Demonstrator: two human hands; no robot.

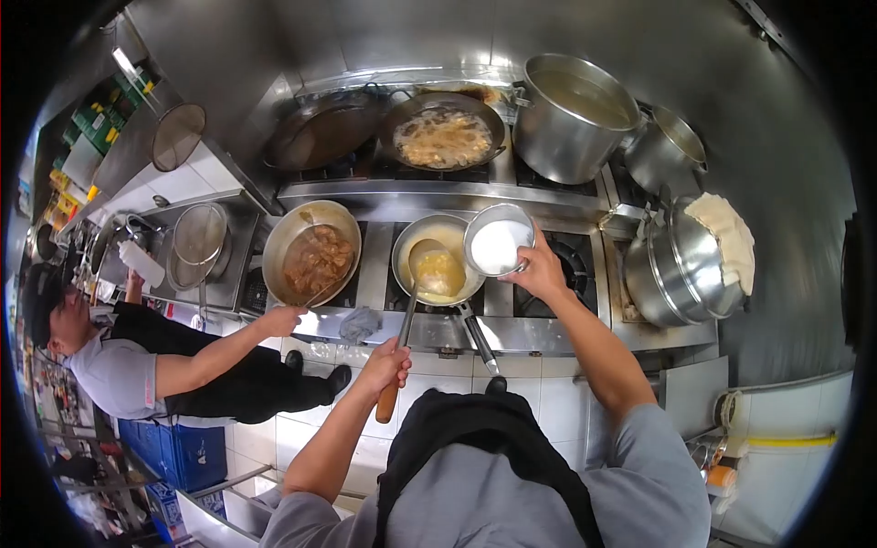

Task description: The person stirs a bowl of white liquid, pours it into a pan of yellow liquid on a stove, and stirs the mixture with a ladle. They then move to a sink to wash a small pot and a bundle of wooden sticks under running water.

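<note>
Left hand [385,367]: closed around ladle [408,320], whose bowl lies beyond the grip, inside pan [399,245]. Right hand [541,268]: gripping metal container [470,239], white contents, left of that grip, by pan's rim.

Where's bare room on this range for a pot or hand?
Front-right burner, between the pan with the ladle and the cloth-topped pot, though the right hand overhangs it; steel front edge, right of the pan handle. Crowded: back row, woks beside stockpots.
</note>
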